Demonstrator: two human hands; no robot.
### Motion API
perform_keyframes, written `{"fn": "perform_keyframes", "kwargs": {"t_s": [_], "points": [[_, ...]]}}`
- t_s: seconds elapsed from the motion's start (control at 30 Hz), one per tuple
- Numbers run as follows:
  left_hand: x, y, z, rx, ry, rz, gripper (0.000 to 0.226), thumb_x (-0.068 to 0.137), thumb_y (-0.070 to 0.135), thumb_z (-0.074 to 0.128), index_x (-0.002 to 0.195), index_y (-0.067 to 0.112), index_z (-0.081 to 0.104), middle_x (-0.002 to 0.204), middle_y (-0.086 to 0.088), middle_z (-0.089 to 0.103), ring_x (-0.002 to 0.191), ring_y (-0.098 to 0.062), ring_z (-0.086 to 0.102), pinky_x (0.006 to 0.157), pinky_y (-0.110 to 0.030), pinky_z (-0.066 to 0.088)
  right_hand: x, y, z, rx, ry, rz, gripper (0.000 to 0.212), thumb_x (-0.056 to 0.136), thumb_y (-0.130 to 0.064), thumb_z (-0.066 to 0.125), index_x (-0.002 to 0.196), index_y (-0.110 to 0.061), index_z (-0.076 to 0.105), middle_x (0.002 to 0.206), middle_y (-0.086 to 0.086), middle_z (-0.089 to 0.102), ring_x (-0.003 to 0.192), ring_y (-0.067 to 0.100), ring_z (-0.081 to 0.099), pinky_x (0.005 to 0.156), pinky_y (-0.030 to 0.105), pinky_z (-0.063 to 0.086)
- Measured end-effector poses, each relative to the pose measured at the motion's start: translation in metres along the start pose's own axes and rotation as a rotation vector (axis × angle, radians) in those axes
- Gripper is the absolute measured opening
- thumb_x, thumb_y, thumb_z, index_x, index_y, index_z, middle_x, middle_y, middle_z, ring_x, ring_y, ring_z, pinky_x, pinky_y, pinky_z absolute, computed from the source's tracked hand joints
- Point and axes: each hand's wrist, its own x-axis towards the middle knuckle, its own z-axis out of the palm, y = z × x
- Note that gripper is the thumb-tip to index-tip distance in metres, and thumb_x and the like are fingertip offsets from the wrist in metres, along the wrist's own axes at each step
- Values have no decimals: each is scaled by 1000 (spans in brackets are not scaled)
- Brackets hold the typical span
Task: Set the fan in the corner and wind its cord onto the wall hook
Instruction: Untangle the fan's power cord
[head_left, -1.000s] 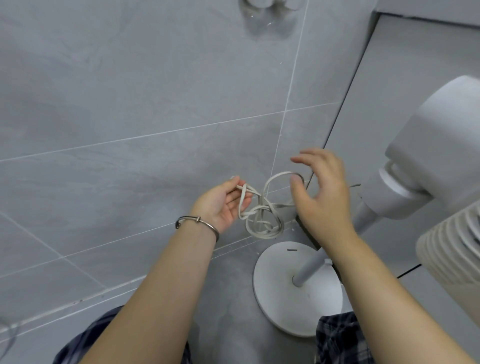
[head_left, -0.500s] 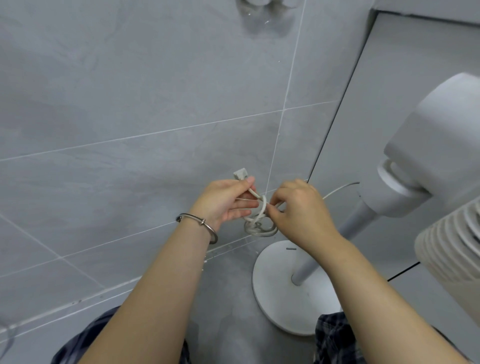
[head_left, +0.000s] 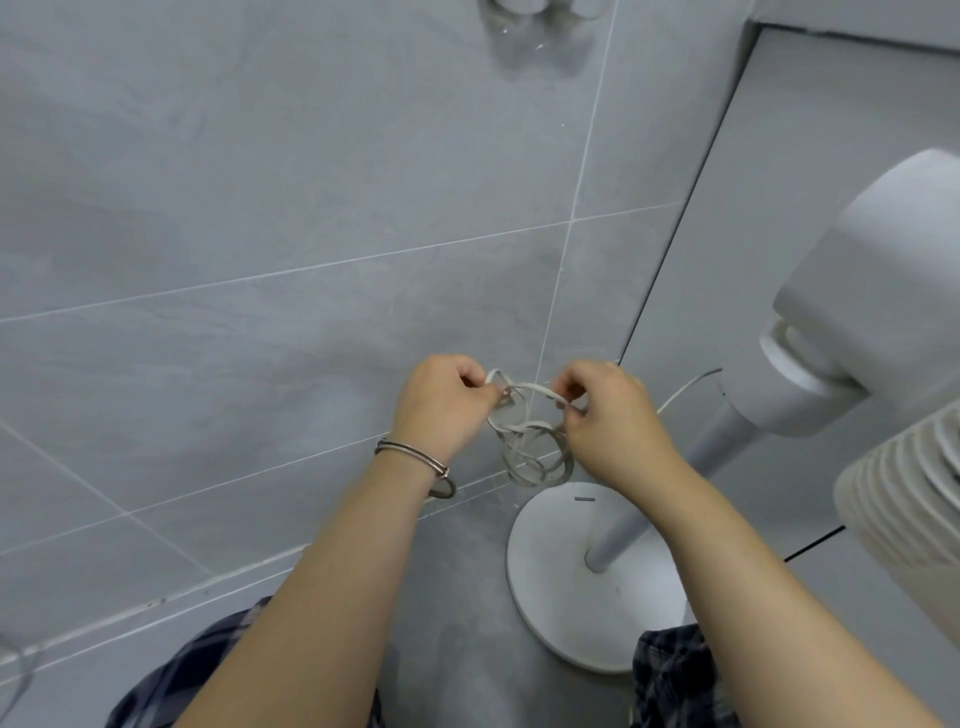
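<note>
Nearest, plaid cloth (head_left: 208, 675) shows at the bottom edge on both sides of 2 bare forearms, the left one wearing a metal bracelet (head_left: 415, 460). Past them the fan (head_left: 878, 296) stands on the grey floor (head_left: 452, 649). Its round white base (head_left: 561, 597) sits just beside the foot of the tiled wall (head_left: 260, 208), in the corner where the tiles meet a plain grey panel, so that half of the task looks done.

Above the base, both hands hold the cord (head_left: 530, 460). The left hand (head_left: 441, 402) pinches it with curled fingers. The right hand (head_left: 615, 415) grips a strand close by, and several loose loops hang between and below them. 1 strand runs from the right hand towards the fan's neck.

The step in hand appears to be gathering the cord into a coil. To do it well:
- Let the left hand act as the anchor and stack each turn in the same pinch.
- Have the right hand feed loops of matching size — uneven ones will probably slip off.
- Leave some slack on the strand to the fan, so that lifting the coil does not tug the pole.

Furthest, at the top edge of the wall, 2 pale shapes are cut by the frame. They are likely the hook (head_left: 519, 8), though too little shows to be sure. The coil is well below it, so a clean lift is needed.
</note>
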Motion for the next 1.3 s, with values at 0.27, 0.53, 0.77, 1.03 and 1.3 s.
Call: {"fn": "perform_keyframes", "kwargs": {"t_s": [0.27,0.53,0.77,1.03,1.3], "points": [[12,-5,1,-452,-26,-222,22,92,16,51,71,13,52,76,-5,59,76,-19,56,71,-30,48,5,3,-11,673,67,230,38,74,19,44,59,-15,48,65,4,54,57,8,46,59,17,37],[13,-15,4,-320,143,-128,46,84,-3,54,125,18,48,114,-4,57,91,-22,59,78,-31,48,8,10,-16,1012,143,258,32,81,19,50,72,-11,57,59,-6,67,57,7,62,63,17,51],[-8,-3,14,372,-8,521,42,73,1,42,98,15,72,109,0,69,127,-26,45,112,-47,24,9,10,-14,1119,187,298,20,85,10,55,77,-8,60,59,-2,71,56,7,66,63,17,56],[-17,3,28,412,21,530,37,74,47,69,98,20,65,102,6,67,126,-14,45,114,-53,10,9,7,-14,1156,206,367,19,88,5,53,78,-8,60,69,5,70,64,13,67,71,24,54],[-13,-3,36,295,157,583,3,68,15,59,66,15,62,62,4,62,59,-19,57,100,-49,38,8,8,-18,896,210,405,28,89,4,45,75,-12,63,71,5,66,65,14,63,62,17,50]]}}
